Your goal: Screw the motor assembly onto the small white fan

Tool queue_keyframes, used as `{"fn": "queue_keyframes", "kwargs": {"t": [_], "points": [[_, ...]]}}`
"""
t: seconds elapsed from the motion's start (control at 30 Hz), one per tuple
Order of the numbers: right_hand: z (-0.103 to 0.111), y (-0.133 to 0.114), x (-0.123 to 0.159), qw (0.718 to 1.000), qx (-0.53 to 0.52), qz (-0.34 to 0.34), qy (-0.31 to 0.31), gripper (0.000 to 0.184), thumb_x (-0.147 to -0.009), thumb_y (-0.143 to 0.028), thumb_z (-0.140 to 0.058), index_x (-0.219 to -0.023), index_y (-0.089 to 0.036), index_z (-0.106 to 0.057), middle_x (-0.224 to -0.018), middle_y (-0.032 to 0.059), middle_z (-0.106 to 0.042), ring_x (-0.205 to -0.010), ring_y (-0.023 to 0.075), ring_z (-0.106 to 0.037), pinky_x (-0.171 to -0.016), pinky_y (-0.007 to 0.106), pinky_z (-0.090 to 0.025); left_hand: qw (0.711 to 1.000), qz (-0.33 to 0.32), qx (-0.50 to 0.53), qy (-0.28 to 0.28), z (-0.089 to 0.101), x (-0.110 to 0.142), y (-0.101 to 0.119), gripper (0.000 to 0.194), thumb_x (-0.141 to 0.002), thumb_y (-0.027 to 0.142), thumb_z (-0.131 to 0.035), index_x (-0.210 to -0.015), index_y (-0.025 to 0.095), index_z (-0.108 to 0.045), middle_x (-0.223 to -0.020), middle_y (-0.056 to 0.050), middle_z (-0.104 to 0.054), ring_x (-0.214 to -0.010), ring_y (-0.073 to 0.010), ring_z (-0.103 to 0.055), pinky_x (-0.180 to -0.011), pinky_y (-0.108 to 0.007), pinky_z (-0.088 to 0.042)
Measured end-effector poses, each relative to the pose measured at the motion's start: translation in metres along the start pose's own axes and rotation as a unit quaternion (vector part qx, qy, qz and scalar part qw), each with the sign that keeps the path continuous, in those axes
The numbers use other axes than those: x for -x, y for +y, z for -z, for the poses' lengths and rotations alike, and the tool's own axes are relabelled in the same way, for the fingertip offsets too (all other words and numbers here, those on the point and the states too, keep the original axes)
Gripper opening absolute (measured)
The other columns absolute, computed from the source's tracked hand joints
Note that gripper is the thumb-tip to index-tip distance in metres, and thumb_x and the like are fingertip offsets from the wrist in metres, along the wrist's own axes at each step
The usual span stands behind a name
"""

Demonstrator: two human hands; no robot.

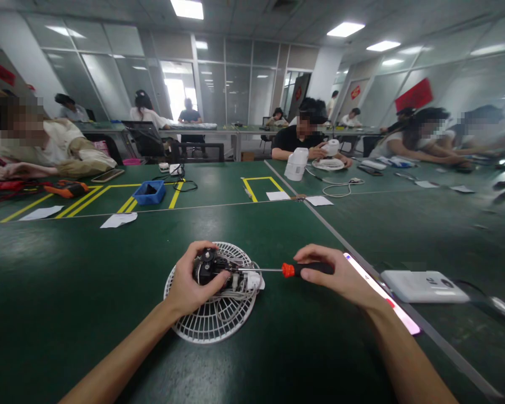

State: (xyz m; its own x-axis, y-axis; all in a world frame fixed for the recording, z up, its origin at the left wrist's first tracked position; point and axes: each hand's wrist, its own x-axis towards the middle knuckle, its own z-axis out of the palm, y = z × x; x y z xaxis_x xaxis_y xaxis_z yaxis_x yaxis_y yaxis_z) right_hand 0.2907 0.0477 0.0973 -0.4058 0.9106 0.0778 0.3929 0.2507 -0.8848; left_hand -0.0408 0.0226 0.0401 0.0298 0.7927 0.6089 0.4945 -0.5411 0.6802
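Observation:
A round white fan grille (206, 328) lies on the green table, with a black fan motor (208, 266) and pale cables on top of it. My left hand (193, 283) is closed around the motor's near left side, thumb along its front. My right hand (326, 269) grips the black handle of a screwdriver (294, 270) with an orange-red collar. The screwdriver lies nearly level, its metal shaft pointing left into the motor assembly. Its tip is hard to make out among the parts.
A lit phone (381, 294) lies beside my right wrist, and a white device (425, 286) with a cable is farther right. Ahead are a blue bin (149, 192), paper sheets (118, 220) and a white fan housing (297, 164). Several people sit around the tables.

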Motion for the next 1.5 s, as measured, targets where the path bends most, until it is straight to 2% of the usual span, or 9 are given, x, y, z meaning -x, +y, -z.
{"fn": "queue_keyframes", "kwargs": {"t": [0.1, 0.2, 0.43, 0.57, 0.73, 0.87, 1.23, 1.4, 1.5], "points": [[-0.004, -0.001, 0.000, 0.997, -0.032, -0.061, -0.016, 0.052, -0.094, -0.066, -0.052, -0.107, -0.019, -0.071, -0.084, 0.0070, -0.073, -0.057, 0.0153, -0.061, -0.047, 0.025, -0.045, 1.000, 0.006, 0.010, 0.005, -0.001, 0.000, 0.001, 0.043, -0.078, 0.033, -0.078, -0.114, 0.023, -0.057, -0.106, -0.004, -0.067, -0.093, -0.0203, -0.069, -0.081, -0.034, -0.058], [-0.004, -0.004, 0.002, 0.994, -0.024, -0.093, -0.045, 0.052, -0.095, -0.064, -0.052, -0.111, -0.017, -0.069, -0.072, 0.0037, -0.070, -0.043, 0.0097, -0.048, -0.038, 0.022, -0.032, 1.000, 0.015, 0.026, 0.004, -0.002, -0.001, 0.002, 0.042, -0.078, 0.032, -0.078, -0.113, 0.023, -0.057, -0.106, -0.004, -0.068, -0.093, -0.0200, -0.070, -0.081, -0.034, -0.059], [0.002, -0.005, 0.003, 1.000, 0.017, -0.016, 0.005, 0.033, -0.083, -0.044, -0.075, -0.106, -0.020, -0.071, -0.094, 0.0058, -0.073, -0.079, 0.0196, -0.068, -0.069, 0.031, -0.055, 0.999, 0.023, 0.026, -0.001, -0.001, -0.001, 0.001, 0.044, -0.077, 0.033, -0.080, -0.113, 0.023, -0.056, -0.105, -0.004, -0.068, -0.093, -0.0203, -0.071, -0.080, -0.033, -0.060], [0.002, -0.006, 0.003, 1.000, 0.016, 0.008, -0.002, 0.031, -0.075, -0.037, -0.082, -0.100, -0.021, -0.071, -0.100, 0.0050, -0.073, -0.093, 0.0246, -0.070, -0.086, 0.038, -0.056, 1.000, 0.021, 0.017, 0.000, -0.001, -0.001, 0.001, 0.043, -0.077, 0.033, -0.080, -0.112, 0.023, -0.057, -0.105, -0.003, -0.068, -0.092, -0.0197, -0.070, -0.083, -0.034, -0.059], [-0.006, -0.005, 0.001, 0.999, -0.027, -0.040, -0.022, 0.037, -0.087, -0.052, -0.067, -0.105, -0.020, -0.070, -0.095, 0.0070, -0.071, -0.073, 0.0196, -0.068, -0.061, 0.031, -0.057, 0.999, 0.033, 0.004, 0.002, -0.002, -0.001, -0.001, 0.045, -0.076, 0.036, -0.082, -0.112, 0.024, -0.058, -0.105, -0.003, -0.068, -0.092, -0.0194, -0.069, -0.085, -0.035, -0.057], [-0.009, -0.005, 0.001, 0.993, -0.029, -0.101, -0.048, 0.045, -0.096, -0.056, -0.051, -0.113, -0.018, -0.067, -0.066, 0.0001, -0.063, -0.045, 0.0112, -0.051, -0.039, 0.022, -0.037, 1.000, 0.031, -0.001, -0.001, -0.002, -0.001, -0.003, 0.045, -0.076, 0.037, -0.082, -0.111, 0.024, -0.058, -0.104, -0.003, -0.068, -0.093, -0.0202, -0.068, -0.086, -0.037, -0.056], [0.001, -0.013, 0.002, 1.000, 0.013, -0.010, -0.014, 0.031, -0.079, -0.037, -0.077, -0.103, -0.020, -0.070, -0.101, 0.0057, -0.072, -0.095, 0.0233, -0.069, -0.089, 0.037, -0.054, 0.999, 0.041, 0.008, -0.005, -0.001, -0.001, 0.000, 0.045, -0.075, 0.038, -0.082, -0.110, 0.023, -0.057, -0.104, -0.004, -0.069, -0.094, -0.0214, -0.069, -0.089, -0.040, -0.056], [-0.002, -0.018, 0.004, 1.000, 0.021, -0.004, -0.024, 0.028, -0.075, -0.035, -0.081, -0.097, -0.022, -0.070, -0.098, 0.0037, -0.071, -0.094, 0.0234, -0.069, -0.090, 0.040, -0.055, 0.999, 0.040, 0.010, -0.002, -0.001, -0.001, 0.002, 0.044, -0.076, 0.037, -0.082, -0.109, 0.023, -0.057, -0.102, -0.003, -0.069, -0.091, -0.0210, -0.069, -0.087, -0.039, -0.056], [-0.005, -0.014, 0.003, 0.999, -0.007, -0.026, -0.023, 0.033, -0.083, -0.046, -0.074, -0.104, -0.021, -0.070, -0.098, 0.0061, -0.070, -0.090, 0.0229, -0.068, -0.071, 0.033, -0.058, 0.999, 0.037, 0.007, -0.003, -0.001, -0.002, 0.002, 0.044, -0.076, 0.037, -0.082, -0.109, 0.023, -0.057, -0.102, -0.004, -0.069, -0.092, -0.0212, -0.069, -0.087, -0.039, -0.056]]}}
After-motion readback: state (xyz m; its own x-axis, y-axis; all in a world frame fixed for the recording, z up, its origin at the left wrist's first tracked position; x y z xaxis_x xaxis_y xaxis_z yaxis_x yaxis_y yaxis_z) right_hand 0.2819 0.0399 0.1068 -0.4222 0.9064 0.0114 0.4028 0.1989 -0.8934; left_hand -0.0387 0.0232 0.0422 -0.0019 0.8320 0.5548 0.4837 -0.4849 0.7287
